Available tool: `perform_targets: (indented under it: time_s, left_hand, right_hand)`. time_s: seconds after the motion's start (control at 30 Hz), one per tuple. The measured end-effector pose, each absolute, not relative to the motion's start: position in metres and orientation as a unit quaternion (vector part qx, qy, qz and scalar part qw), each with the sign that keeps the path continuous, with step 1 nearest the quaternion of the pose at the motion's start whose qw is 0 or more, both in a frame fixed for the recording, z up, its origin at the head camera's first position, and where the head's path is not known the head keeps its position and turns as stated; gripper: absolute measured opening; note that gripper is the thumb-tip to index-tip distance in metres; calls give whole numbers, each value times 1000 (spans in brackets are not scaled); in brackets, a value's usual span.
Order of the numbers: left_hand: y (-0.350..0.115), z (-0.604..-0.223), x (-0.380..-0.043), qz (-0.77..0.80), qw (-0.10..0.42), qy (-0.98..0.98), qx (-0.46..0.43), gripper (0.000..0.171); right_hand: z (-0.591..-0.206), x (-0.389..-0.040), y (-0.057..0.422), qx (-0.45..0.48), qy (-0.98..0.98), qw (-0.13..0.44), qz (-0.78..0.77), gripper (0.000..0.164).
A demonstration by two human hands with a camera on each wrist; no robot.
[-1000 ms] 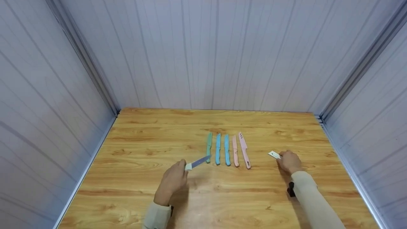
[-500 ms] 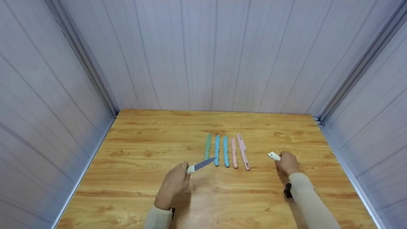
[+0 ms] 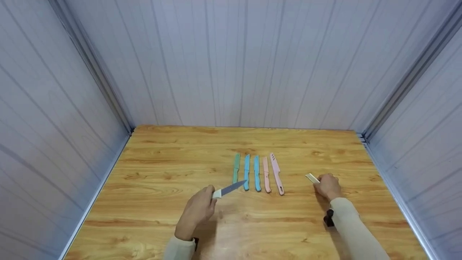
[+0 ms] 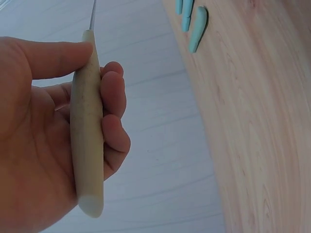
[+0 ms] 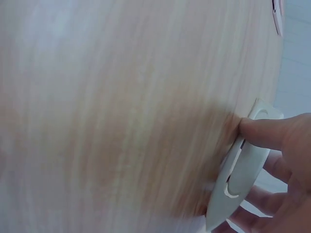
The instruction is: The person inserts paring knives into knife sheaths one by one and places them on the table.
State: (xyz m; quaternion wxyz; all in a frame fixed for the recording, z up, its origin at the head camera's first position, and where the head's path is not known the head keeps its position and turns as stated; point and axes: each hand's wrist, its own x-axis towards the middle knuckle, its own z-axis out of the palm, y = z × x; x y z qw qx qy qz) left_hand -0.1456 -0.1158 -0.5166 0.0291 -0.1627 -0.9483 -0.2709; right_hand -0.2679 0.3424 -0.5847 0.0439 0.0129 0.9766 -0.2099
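My left hand (image 3: 196, 208) grips the white handle of a knife (image 3: 232, 187). Its bare blade points right and away, overlapping the lower ends of the green and nearer blue knives in the head view. Close up in the left wrist view, the thumb presses along the pale handle (image 4: 87, 126) and the fingers curl round behind it. At the right, my right hand (image 3: 328, 186) pinches a white blade sheath (image 3: 312, 178) low over the table. The right wrist view shows the sheath (image 5: 238, 179) standing on its edge, with a long slot in its side, thumb near one end.
On the wooden table (image 3: 151, 209), a row of sheathed knives lies between the hands: a green knife (image 3: 236, 168), two blue knives (image 3: 256, 173), a pink knife (image 3: 266, 175) and a larger lilac-pink knife (image 3: 277, 173). Pale panel walls (image 3: 231, 72) enclose the back and sides.
Over the second, my left hand has moved slightly right with the knife, its blade tip passing from the green knife to a blue one. The sheath in my right hand has turned more edge-on.
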Motion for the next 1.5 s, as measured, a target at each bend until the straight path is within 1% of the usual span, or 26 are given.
perform_targets:
  time_s: [0.07, 0.13, 0.3, 0.43, 0.53, 0.8, 0.93, 1.07, 1.3, 1.5]
  left_hand:
    - [-116, -515, -146, -271, 25, -948, -162, 8]
    - [-116, -514, -145, -273, 22, -948, -163, 8]
    - [-117, -512, -146, -276, 37, -947, -163, 8]
    - [-116, -512, -145, -279, 49, -944, -170, 7]
    - [-116, -512, -145, -279, 57, -941, -184, 7]
    - [-114, -510, -148, -269, 79, -937, -209, 17]
    - [-112, -509, -149, -266, 94, -937, -208, 20]
    - [-108, -507, -150, -263, 104, -936, -207, 22]
    - [-101, -506, -151, -256, 95, -940, -202, 25]
    - [-96, -503, -152, -262, 81, -937, -216, 24]
  right_hand:
    - [-585, -267, 342, 9, 976, 46, -212, 13]
    - [-585, -265, 343, 1, 975, 55, -217, 15]
    - [-579, -262, 340, -24, 967, 69, -243, 28]
    - [-569, -261, 331, -35, 961, 61, -266, 30]
    - [-561, -260, 322, -46, 958, 50, -277, 29]
    - [-539, -257, 298, -66, 960, 39, -270, 32]
    - [-532, -253, 287, -88, 960, 22, -266, 41]
    - [-530, -252, 276, -104, 960, -5, -260, 45]
    - [-528, -250, 262, -124, 958, -46, -256, 52]
    - [-524, -248, 251, -169, 949, -73, -257, 50]
